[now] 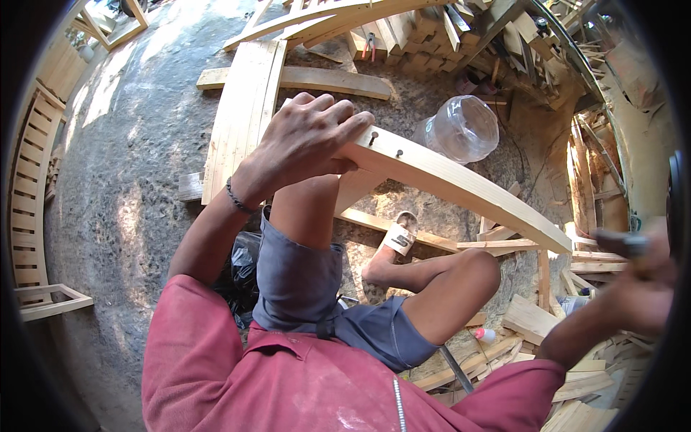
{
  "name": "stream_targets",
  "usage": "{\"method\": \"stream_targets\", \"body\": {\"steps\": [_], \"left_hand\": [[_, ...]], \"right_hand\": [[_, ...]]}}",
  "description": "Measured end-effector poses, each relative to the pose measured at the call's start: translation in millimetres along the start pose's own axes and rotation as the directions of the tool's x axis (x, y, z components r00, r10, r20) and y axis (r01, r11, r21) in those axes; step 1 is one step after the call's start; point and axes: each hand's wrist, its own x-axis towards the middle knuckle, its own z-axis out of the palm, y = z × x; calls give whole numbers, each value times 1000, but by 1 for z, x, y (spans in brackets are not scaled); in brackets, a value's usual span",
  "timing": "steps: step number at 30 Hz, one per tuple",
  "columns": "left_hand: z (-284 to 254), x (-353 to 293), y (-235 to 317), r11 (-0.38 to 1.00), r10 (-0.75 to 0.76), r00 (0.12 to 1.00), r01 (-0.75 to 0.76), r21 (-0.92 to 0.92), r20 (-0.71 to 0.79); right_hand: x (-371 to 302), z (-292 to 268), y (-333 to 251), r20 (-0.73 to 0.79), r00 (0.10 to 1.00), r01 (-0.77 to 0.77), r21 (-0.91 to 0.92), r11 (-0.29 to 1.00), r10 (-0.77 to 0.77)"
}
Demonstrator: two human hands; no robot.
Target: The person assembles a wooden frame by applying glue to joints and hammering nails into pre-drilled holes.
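Observation:
My left hand [309,137] is closed round the near-left end of a long pale wooden plank [468,189], its fingers over the top edge. Beside those fingers, two nails [399,153] stick up from the plank's narrow face, their heads above the wood. The plank slants down to the right, and its left end is near my raised knee. Far out at the right, my right hand [643,291] is lifted and smeared by motion. It grips a dark tool [625,243] that looks like a hammer; the rim hides part of it.
A wide board [245,119] lies beyond my left arm, with a shorter beam [335,83] behind it. A clear plastic jar [464,129] stands past the plank. Timber stacks [421,47] fill the back right; offcuts [529,320] lie at right. A slatted frame [29,201] stands far left.

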Motion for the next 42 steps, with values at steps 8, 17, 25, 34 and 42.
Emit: {"method": "stream_targets", "body": {"steps": [8,17,25,34,42], "left_hand": [[-3,-6,-1,1000,-21,1000,22,-15,13],[3,3,-5,1000,3,1000,-3,4,28],[4,-3,-5,1000,-10,1000,10,-10,18],[5,4,3,999,19,1000,-18,-45,22],[11,6,-5,999,17,1000,-17,-39,-15]], "right_hand": [[-5,61,28,156,865,-404,-348,846,477],[-34,47,65,221,972,-13,-288,957,80],[19,38,11,-66,946,-325,-223,919,318],[-38,68,49,326,819,-219,-583,782,472],[31,46,-5,-187,905,-268,448,853,382]]}}
